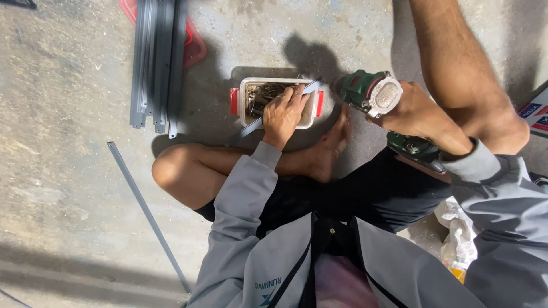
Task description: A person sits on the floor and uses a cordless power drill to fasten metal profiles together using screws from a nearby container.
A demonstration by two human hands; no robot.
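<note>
**Seated on the floor, one hand in the screw box, a drill in the other**

Taking the white box of screws (278, 102) as the landmark: far to its left a bundle of grey metal channels (157, 63) lies on the concrete floor (63, 171), partly over a red lid (194, 43); I cannot count the channels exactly. Below-left of the box lies one single thin grey strip (145, 214).

Over the box itself, the left hand (283, 114) has its fingers closed on one flat grey metal bar (311, 87) that slants across the rim. The bar looks stiff, light and smooth-edged, best held near mid-length, as it is. The box has two red clips and holds many loose screws, small and prickly.

Just right of the box, the right hand (414, 114) is wrapped around one green cordless drill (371, 94), nose towards the box; it looks heavy and wants a full grip on the handle.
</note>
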